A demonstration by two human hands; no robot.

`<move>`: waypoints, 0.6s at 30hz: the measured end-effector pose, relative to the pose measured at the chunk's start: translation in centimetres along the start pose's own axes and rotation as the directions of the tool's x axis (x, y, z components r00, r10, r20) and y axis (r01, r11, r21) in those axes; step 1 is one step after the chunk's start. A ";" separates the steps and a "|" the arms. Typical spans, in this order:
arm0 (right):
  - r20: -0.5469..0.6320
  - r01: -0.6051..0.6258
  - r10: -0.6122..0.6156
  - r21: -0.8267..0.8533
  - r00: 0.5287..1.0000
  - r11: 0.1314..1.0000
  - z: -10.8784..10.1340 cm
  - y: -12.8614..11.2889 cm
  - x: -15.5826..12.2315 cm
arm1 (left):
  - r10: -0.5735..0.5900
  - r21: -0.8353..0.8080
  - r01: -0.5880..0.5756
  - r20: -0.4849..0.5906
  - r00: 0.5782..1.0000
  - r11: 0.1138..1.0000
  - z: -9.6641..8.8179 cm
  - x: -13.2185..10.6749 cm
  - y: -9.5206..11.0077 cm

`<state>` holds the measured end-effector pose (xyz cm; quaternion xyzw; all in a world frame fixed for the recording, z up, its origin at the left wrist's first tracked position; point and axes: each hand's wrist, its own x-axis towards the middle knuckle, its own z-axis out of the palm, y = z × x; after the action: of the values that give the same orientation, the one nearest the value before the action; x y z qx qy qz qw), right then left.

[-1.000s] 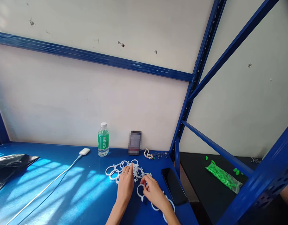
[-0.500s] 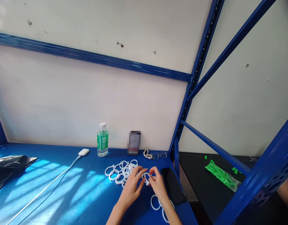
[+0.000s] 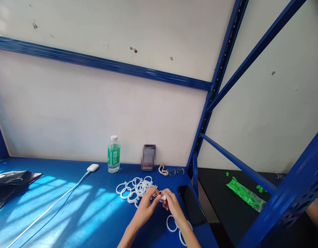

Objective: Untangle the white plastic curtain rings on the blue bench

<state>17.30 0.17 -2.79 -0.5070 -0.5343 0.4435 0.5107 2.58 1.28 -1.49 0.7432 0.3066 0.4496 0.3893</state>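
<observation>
Between my two hands is a white plastic ring (image 3: pixel 163 197), mostly covered by the fingers. My left hand (image 3: pixel 148 203) pinches it from the left, thumb and forefinger together. From the right, my right hand (image 3: pixel 171 203) closes its fingers on the same ring. A pile of white rings (image 3: pixel 133 188) lies on the blue table just beyond my left hand. Two or so more white rings (image 3: pixel 171 224) rest by my right wrist, partly hidden under the forearm.
A black phone (image 3: pixel 192 206) lies right of my hands. Behind stand a bottle (image 3: pixel 113 155) and a blurred upright device (image 3: pixel 148 158), with glasses (image 3: pixel 176 171) beside. A white cable (image 3: pixel 47 210) crosses the left. Blue posts (image 3: pixel 195 172) and a green-filled bag (image 3: pixel 245 194) are rightward.
My hands have come closer together, and the fingers have turned and closed over the ring, which showed more openly before. The pile and the loose rings stay where they were.
</observation>
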 end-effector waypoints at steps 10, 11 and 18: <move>0.122 -0.166 0.145 0.185 0.982 0.969 0.2 -0.4 -0.4 | -0.163 -0.444 0.281 0.287 0.944 0.851 0.7 0.1 0.7; 0.140 -0.192 0.160 0.250 0.977 0.949 0.3 -0.6 -0.6 | -0.177 -0.494 0.312 0.301 0.937 0.812 0.7 0.2 0.8; 0.196 -0.232 0.147 0.540 0.970 0.809 0.5 -1.1 -1.2 | -0.216 -0.622 0.364 0.303 0.928 0.693 0.7 0.1 0.9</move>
<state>16.62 -1.15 -1.87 -0.3526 -0.3637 0.6646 0.5494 3.37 0.74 -0.90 0.5380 0.1971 0.3821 0.7251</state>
